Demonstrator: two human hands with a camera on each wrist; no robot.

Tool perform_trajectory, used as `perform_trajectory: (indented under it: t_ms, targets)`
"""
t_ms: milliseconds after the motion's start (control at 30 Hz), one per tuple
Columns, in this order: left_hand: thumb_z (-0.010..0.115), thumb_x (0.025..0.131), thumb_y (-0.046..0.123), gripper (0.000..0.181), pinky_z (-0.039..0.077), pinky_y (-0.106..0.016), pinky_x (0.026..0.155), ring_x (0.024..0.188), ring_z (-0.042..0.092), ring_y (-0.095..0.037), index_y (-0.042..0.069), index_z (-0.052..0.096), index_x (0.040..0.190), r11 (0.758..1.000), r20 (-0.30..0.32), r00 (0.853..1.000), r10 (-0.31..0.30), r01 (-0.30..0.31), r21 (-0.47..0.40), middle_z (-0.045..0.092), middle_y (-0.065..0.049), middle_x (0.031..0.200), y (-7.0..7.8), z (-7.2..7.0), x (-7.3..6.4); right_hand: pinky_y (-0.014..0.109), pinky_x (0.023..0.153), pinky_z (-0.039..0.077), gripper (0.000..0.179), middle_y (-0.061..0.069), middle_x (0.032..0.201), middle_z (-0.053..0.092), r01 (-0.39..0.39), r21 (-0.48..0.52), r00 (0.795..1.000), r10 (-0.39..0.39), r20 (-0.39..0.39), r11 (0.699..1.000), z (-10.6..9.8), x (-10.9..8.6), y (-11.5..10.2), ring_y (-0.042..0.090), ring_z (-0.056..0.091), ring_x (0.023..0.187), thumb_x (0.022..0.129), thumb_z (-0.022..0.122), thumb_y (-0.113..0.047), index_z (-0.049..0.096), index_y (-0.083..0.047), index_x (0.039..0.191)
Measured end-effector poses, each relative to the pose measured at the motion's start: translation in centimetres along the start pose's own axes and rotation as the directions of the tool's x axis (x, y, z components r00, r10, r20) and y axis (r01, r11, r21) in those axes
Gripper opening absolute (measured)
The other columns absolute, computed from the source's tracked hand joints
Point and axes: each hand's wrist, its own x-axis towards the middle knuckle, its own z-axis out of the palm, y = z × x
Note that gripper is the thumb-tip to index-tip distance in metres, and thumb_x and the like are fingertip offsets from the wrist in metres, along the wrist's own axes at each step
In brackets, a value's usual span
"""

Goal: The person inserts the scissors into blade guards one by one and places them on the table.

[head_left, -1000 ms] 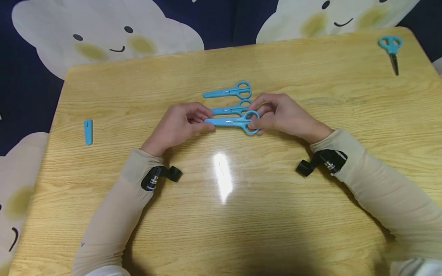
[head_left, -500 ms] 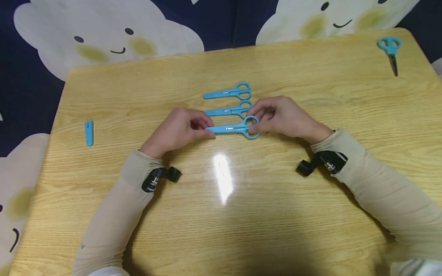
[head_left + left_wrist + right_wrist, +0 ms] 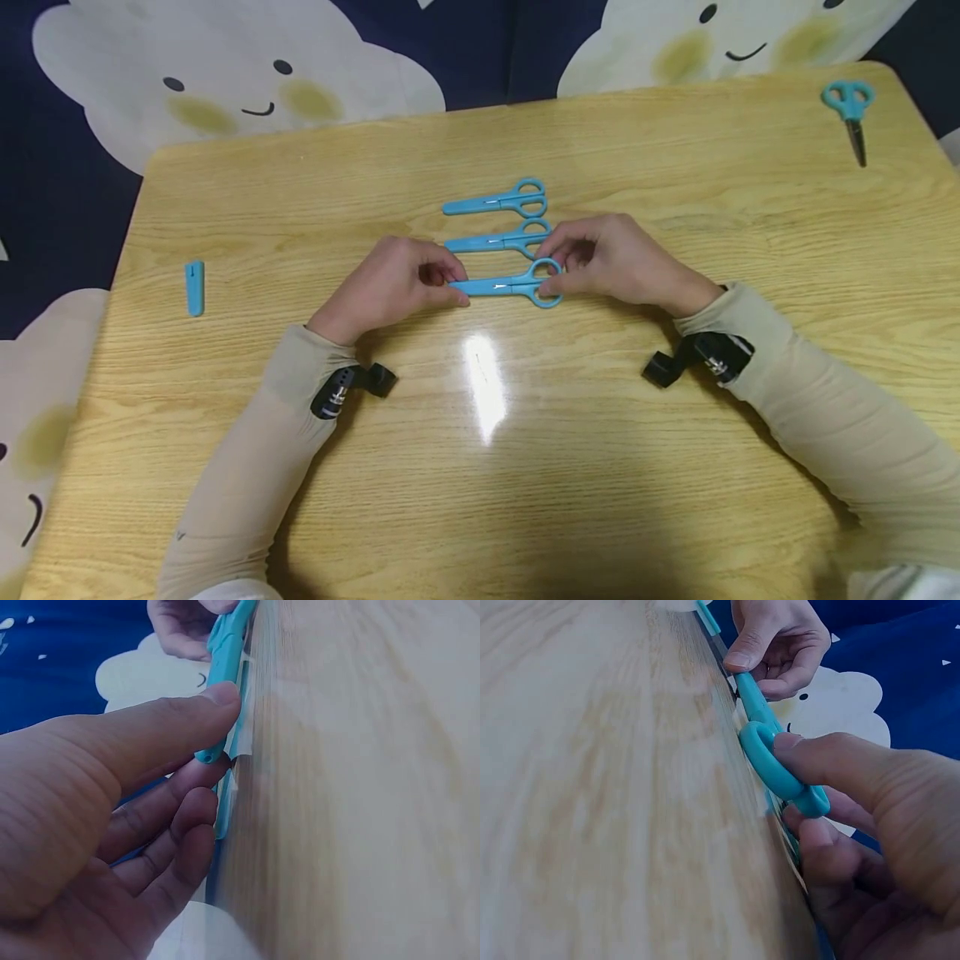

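Nearest to me of three blue scissors in a column is a sheathed pair of scissors [image 3: 501, 286], its tip to the left and its loops to the right. My left hand [image 3: 393, 283] pinches the covered tip between thumb and fingers. At the other end, my right hand [image 3: 622, 258] pinches the handle loops, with the thumb on a loop in the right wrist view. Just beyond lies a second sheathed pair of scissors [image 3: 487, 242], its loops partly behind my right fingers. A third sheathed pair of scissors [image 3: 491, 202] lies farther back, parallel to it.
A loose blue sheath [image 3: 195, 288] lies at the left of the wooden table [image 3: 480, 500]. Bare-bladed scissors [image 3: 851, 108] with blue handles lie in the far right corner. Behind the table hangs a dark blue cloth [image 3: 480, 50] with white smiling clouds.
Both hands have drawn the nearest scissors toward me, widening its gap from the second pair. Most of that shift came in the first half second. The other scissors and the loose sheath stay put.
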Motion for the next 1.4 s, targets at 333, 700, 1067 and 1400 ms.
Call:
perform_trajectory:
  t_ms: [333, 700, 1067, 1400]
  targets:
    - [0.082, 0.078, 0.030, 0.020, 0.048, -0.025, 0.067, 0.071, 0.057, -0.011, 0.018, 0.073, 0.091, 0.999, -0.004, 0.999, 0.041, -0.041, 0.015, 0.067, 0.002, 0.080, 0.01, 0.19, 0.10, 0.019, 0.061, 0.048, 0.033, 0.000, 0.078, 0.067, -0.009, -0.011, 1.000, 0.009, 0.016, 1.000, -0.02, 0.04, 0.33, 0.009, 0.060, 0.068, 0.069, 0.089, -0.030, 0.074, -0.023, 0.098]
    - [0.082, 0.079, 0.030, 0.020, 0.046, -0.025, 0.066, 0.071, 0.056, -0.010, 0.018, 0.073, 0.092, 0.999, 0.006, 0.999, 0.040, -0.040, 0.036, 0.067, 0.003, 0.081, 0.03, 0.38, 0.11, 0.020, 0.061, 0.048, 0.033, -0.001, 0.080, 0.067, -0.012, -0.038, 1.000, 0.012, 0.016, 0.999, 0.00, -0.02, 0.51, 0.009, 0.061, 0.069, 0.070, 0.088, -0.032, 0.073, -0.023, 0.098]
    - [0.079, 0.082, 0.033, 0.017, 0.042, -0.024, 0.064, 0.069, 0.052, -0.010, 0.020, 0.073, 0.091, 0.999, 0.010, 0.999, 0.038, -0.038, 0.028, 0.061, 0.004, 0.076, 0.29, 0.23, -0.05, 0.020, 0.060, 0.047, 0.033, -0.003, 0.082, 0.067, 0.006, -0.059, 1.000, -0.006, 0.007, 0.998, -0.01, 0.06, 0.63, 0.008, 0.061, 0.069, 0.070, 0.088, -0.033, 0.073, -0.024, 0.098]
    - [0.075, 0.085, 0.036, 0.016, 0.043, -0.025, 0.061, 0.062, 0.053, -0.010, 0.022, 0.071, 0.093, 1.000, 0.028, 0.999, 0.026, -0.026, 0.003, 0.063, 0.005, 0.070, 0.06, 0.42, -0.04, 0.020, 0.062, 0.048, 0.034, -0.002, 0.085, 0.067, -0.018, -0.061, 0.999, 0.019, 0.026, 0.998, 0.04, 0.12, 0.63, 0.010, 0.061, 0.073, 0.070, 0.088, -0.034, 0.072, -0.024, 0.099]
